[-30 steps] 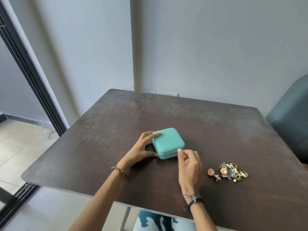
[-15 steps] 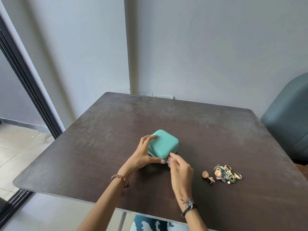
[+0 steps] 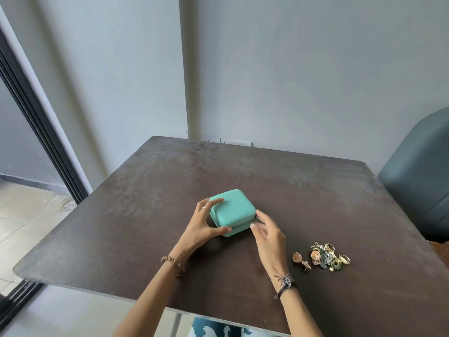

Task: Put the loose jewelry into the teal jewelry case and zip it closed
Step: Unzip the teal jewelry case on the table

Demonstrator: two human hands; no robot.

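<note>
The small square teal zip-up jewelry case [image 3: 232, 212] sat shut on the dark brown worktop [image 3: 303, 190], turned corner-on to the person. The left hand [image 3: 202, 226] braced its left side, fingers [image 3: 213, 203] curled over the lid edge, thumb at the near corner. The right hand [image 3: 268, 235] touched the case's right near edge, its fingers seemingly pinching at the zip seam, though no pull was visible. The loose pile of gold earrings and rings [image 3: 324, 256] lay well apart, beyond the right wrist.
</note>
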